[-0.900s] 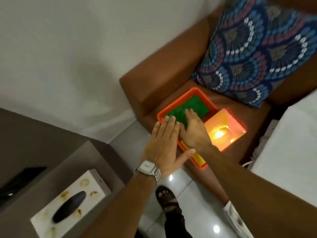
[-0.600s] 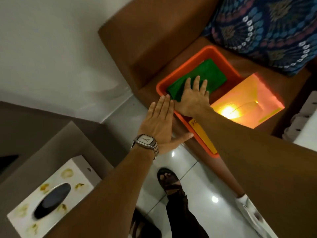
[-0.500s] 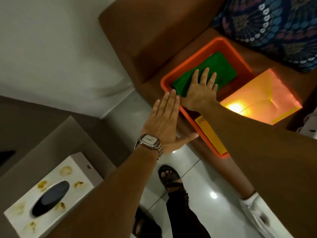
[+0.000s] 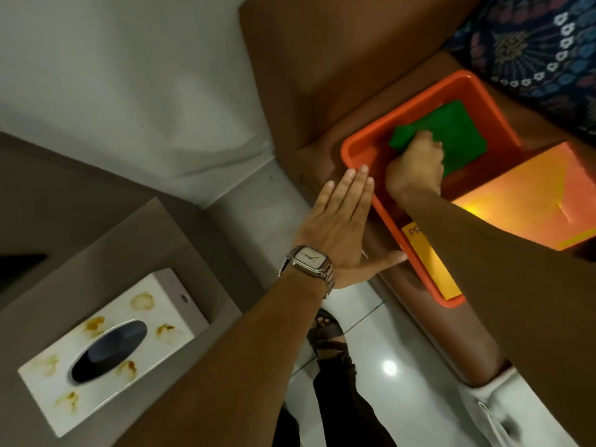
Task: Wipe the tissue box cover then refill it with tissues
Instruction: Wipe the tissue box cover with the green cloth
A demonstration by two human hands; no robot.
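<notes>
The white tissue box cover [image 4: 109,343], with brown stains and a dark oval slot, lies on a grey side table at the lower left. A folded green cloth [image 4: 451,130] lies in an orange tray [image 4: 361,150] on the brown sofa seat. My right hand [image 4: 416,166] is inside the tray, its fingers curled shut on the near edge of the green cloth. My left hand [image 4: 342,227], with a silver watch on its wrist, hovers flat and open just left of the tray's rim, holding nothing.
A yellow-orange box [image 4: 529,201] sits beside the tray on the sofa, and a yellow packet [image 4: 429,262] lies in the tray's near end. A patterned blue cushion [image 4: 541,46] leans at the back. My sandalled foot [image 4: 325,333] stands on the white tile floor.
My right hand, flat on the green cloth before, has now curled its fingers and gripped the cloth's edge. The left hand has stayed open beside the tray. The camera view has shifted closer.
</notes>
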